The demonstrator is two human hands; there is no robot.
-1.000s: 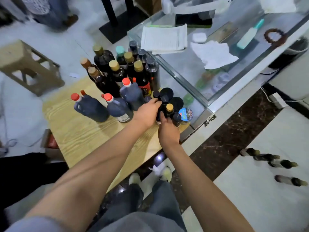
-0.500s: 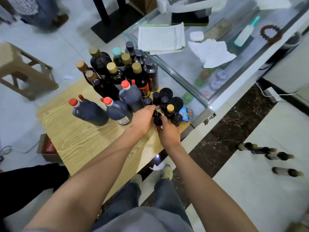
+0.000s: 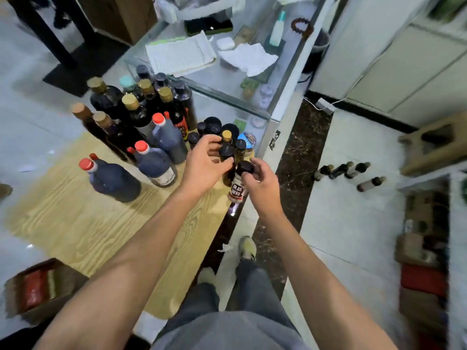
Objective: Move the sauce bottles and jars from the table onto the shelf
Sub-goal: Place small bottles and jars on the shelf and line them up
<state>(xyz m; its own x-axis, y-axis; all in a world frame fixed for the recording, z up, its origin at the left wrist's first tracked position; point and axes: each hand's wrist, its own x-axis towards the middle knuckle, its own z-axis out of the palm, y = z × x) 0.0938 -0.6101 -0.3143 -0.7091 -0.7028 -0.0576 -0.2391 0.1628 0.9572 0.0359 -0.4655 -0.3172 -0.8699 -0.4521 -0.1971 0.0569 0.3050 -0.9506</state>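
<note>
- The right hand (image 3: pixel 262 184) is closed on the black cap of a small jar (image 3: pixel 238 188) with a red-brown label, held over the near edge of the table (image 3: pixel 75 218).
- The left hand (image 3: pixel 202 168) grips a small dark bottle (image 3: pixel 226 155) by its cap, with fingers curled.
- Many bottles (image 3: pixel 141 122) stand close together on the far part of the table.
- Four bottles (image 3: pixel 348 170) lie on the floor at the right.

Right-edge shelf (image 3: pixel 427 261) contents blurred
</note>
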